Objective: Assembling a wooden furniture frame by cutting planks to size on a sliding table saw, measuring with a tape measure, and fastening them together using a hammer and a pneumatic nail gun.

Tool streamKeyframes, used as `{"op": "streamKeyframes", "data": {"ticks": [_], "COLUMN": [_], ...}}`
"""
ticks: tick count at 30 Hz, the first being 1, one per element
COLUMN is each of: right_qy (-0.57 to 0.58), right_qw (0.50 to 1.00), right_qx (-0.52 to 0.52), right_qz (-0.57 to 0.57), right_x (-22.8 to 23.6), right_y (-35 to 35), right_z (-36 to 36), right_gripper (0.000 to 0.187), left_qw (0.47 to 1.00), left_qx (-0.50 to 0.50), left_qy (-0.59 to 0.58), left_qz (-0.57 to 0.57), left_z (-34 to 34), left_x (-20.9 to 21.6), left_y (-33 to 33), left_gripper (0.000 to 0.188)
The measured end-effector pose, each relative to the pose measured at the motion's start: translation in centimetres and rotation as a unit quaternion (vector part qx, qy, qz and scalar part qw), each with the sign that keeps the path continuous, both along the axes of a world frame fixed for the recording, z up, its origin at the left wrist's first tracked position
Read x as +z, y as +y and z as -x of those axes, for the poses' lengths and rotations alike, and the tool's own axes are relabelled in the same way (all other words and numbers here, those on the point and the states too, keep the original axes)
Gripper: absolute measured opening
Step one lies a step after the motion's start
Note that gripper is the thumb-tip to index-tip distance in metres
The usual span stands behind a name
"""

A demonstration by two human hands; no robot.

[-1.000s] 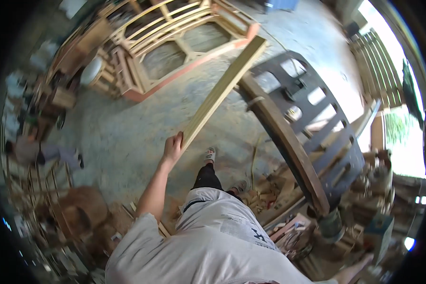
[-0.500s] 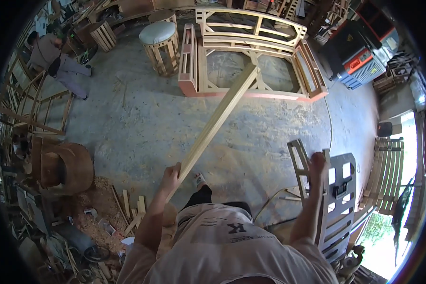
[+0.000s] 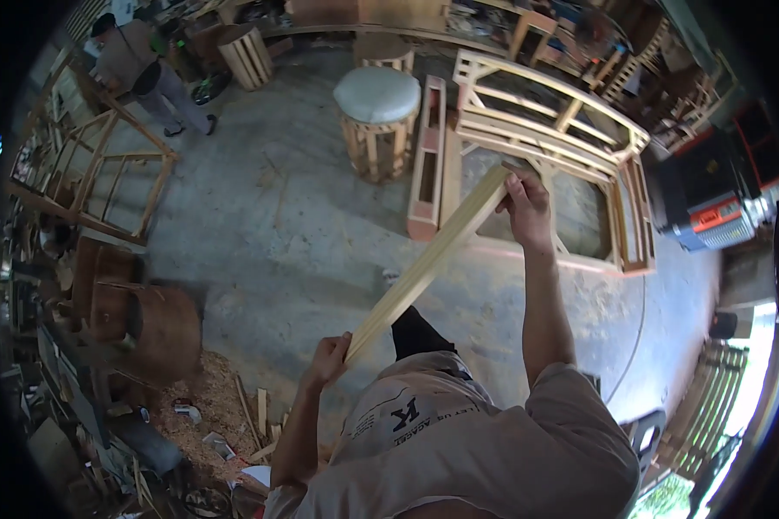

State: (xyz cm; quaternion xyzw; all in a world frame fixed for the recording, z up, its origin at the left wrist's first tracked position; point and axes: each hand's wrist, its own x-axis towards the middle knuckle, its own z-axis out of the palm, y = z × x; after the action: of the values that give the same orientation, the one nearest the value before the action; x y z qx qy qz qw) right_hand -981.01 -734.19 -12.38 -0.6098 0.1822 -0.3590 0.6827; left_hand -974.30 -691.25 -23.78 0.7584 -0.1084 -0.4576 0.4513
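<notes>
A long pale wooden plank (image 3: 430, 259) slants across in front of me, its near end low on the left and its far end up on the right. My left hand (image 3: 328, 358) is closed around the near end. Close to the far end, my right hand (image 3: 528, 208) grips the plank between thumb and fingers. Beyond that end, on the floor, stands a bench-like wooden frame (image 3: 554, 138) with slatted rails, partly hidden by my right hand and the plank.
A round slatted stool (image 3: 376, 108) with a pale padded top stands left of the frame. At left are a curved brown wooden piece (image 3: 160, 333), an open wooden frame (image 3: 121, 177) and a person (image 3: 147, 78). Wood shavings (image 3: 208, 406) cover the lower-left floor. Dark machinery (image 3: 710, 186) stands at right.
My right hand has left the small slatted wooden piece at the right and taken hold of the plank's far end. My left hand still grips the near end. The view has turned left.
</notes>
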Motion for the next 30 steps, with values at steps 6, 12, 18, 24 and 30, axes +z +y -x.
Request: {"op": "streamKeyframes", "data": {"ticks": [6, 12, 18, 24, 30], "right_qy": [-0.102, -0.058, 0.08, 0.121, 0.307], "right_qw": [0.983, 0.978, 0.91, 0.837, 0.667], "right_qx": [0.096, 0.176, -0.092, 0.009, 0.169], "right_qz": [-0.117, -0.094, 0.396, 0.534, 0.658], "right_x": [0.2, 1.8, 2.6, 8.4, 4.8], "right_y": [-6.7, -9.3, -11.1, -11.9, -19.0], "right_z": [-24.8, -49.2, -70.4, -85.8, -99.2], "right_gripper": [0.032, 0.025, 0.045, 0.038, 0.055], "left_qw": [0.997, 0.99, 0.986, 0.987, 0.972], "left_qx": [0.049, 0.129, 0.147, 0.039, -0.148], "left_qy": [-0.058, -0.053, -0.075, -0.122, -0.162], "left_qz": [-0.007, 0.008, -0.024, -0.099, -0.085], "left_z": [-19.1, -37.4, -60.4, -84.8, -108.3], "left_x": [3.2, 3.6, 0.9, 5.2, 9.3], "left_y": [-5.2, -7.3, -8.5, -15.2, -28.0], "left_gripper": [0.056, 0.056, 0.056, 0.061, 0.064]}}
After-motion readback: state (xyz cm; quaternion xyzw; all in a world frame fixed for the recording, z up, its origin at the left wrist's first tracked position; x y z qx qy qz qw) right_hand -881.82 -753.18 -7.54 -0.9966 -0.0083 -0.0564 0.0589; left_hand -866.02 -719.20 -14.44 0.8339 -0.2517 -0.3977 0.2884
